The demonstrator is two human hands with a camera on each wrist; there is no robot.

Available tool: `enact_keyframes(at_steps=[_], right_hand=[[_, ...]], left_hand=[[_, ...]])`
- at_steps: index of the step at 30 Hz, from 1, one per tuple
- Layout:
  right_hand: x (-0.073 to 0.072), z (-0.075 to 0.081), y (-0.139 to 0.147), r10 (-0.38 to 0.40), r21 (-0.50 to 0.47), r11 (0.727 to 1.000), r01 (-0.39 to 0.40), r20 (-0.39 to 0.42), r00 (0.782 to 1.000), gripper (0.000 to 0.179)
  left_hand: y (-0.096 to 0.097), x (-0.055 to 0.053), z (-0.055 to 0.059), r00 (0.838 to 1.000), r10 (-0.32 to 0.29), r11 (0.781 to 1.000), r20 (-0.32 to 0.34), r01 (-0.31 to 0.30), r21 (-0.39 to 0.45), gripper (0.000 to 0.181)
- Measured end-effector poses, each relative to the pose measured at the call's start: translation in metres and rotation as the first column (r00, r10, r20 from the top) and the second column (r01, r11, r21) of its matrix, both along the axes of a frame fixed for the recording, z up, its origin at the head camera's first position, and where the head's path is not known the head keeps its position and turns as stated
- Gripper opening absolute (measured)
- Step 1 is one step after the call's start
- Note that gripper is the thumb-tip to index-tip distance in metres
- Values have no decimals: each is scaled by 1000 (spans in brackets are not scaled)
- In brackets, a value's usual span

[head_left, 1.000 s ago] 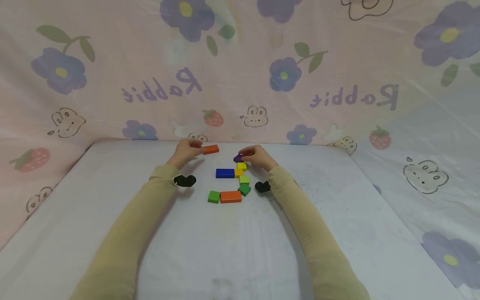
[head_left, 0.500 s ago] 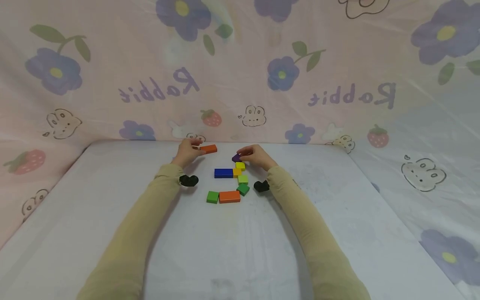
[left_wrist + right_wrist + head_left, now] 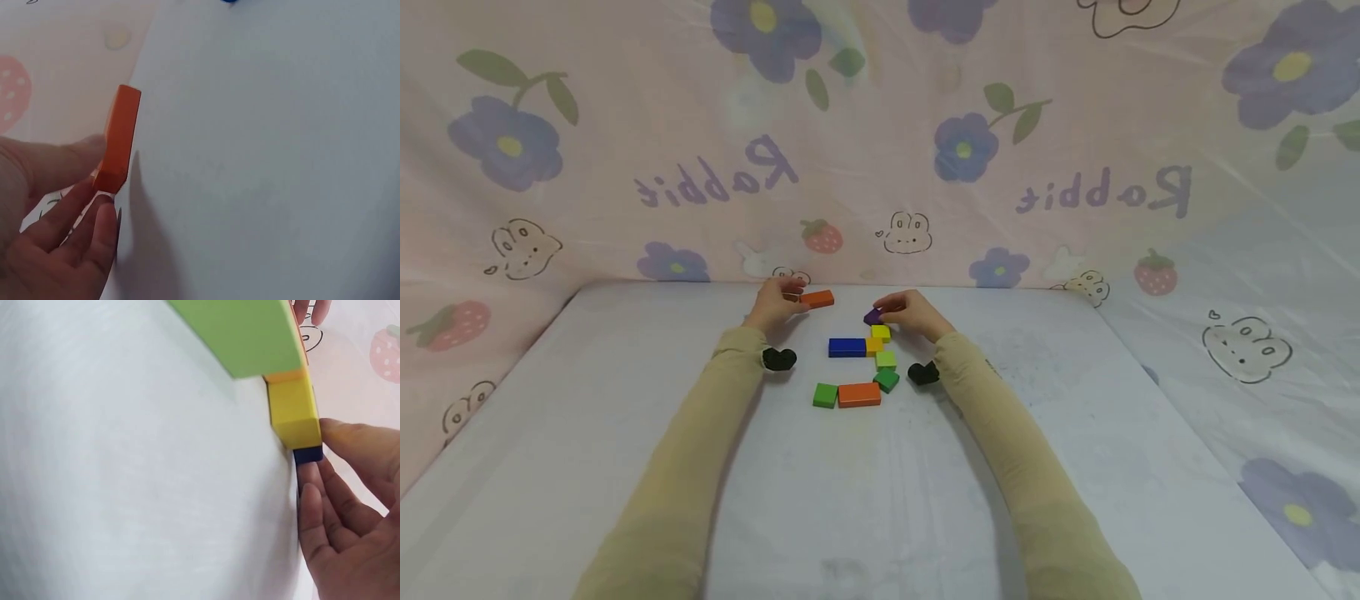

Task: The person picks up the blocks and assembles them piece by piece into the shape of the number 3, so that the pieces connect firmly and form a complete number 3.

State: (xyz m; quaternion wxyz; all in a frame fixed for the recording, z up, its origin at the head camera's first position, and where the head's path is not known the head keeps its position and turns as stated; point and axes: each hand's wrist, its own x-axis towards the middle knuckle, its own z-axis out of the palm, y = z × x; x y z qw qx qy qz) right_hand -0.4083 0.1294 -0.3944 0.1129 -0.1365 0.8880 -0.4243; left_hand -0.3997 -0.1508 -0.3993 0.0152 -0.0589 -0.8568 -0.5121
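At the far side of the table, my left hand (image 3: 772, 306) pinches one end of an orange block (image 3: 122, 137) between thumb and fingers. The block's free end points right, and a shadow falls beside it on the cloth. My right hand (image 3: 917, 315) pinches a small purple block (image 3: 872, 317), mostly hidden behind the fingers. Right at its near side lies a yellow block (image 3: 294, 419). Below that, an amber block (image 3: 874, 347) touches the end of a long blue block (image 3: 847, 347).
Nearer to me lie a lime block (image 3: 886, 361), a turned dark green block (image 3: 887, 380), a second orange block (image 3: 859, 394) and a green block (image 3: 825, 395). A patterned cloth wall (image 3: 865, 167) rises behind the white table (image 3: 850, 517).
My left forearm has swung a little to the right while that hand keeps hold of the orange block. The right hand stays at the purple block. The head view has shifted slightly.
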Motion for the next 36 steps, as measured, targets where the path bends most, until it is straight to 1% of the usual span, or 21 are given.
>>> enact_keyframes(at_steps=[4,8,14,19,23,26,28,32,35,36], right_hand=[[1,-1,-1,2,1,1000,-2,4,1000,27],[3,-1,-3,0,11,1000,0,5,1000,27],[3,2,-3,-1,10,1000,1,-6,1000,27],[3,2,-3,2,20,1000,-2,-13,1000,27],[3,3,-3,-2,12,1000,3,-11,1000,27],[2,3,-3,-7,9,1000,7,-4,1000,27],[2,3,-2,-9,12,1000,9,-1,1000,27],[3,3,-2,-11,15,1000,11,0,1000,27],[3,3,-1,-14,17,1000,14,6,1000,28],[3,3,-1,-17,17,1000,16,10,1000,28]], left_hand=[[4,0,-5,999,36,999,-9,-36,-15,49],[7,2,-5,997,77,997,-9,-77,-22,47],[9,2,-1,994,74,994,-78,-79,-69,43],[10,2,0,993,71,993,-97,-79,-88,42],[10,1,-2,992,57,994,-114,-68,-91,42],[10,1,-3,993,41,995,-111,-50,-82,42],[11,1,-3,995,23,996,-96,-31,-80,42],[15,2,-3,999,-15,998,-35,13,-65,43],[19,3,-3,999,-46,997,-10,45,-55,44],[21,4,-3,998,-56,997,-11,55,-54,44]])
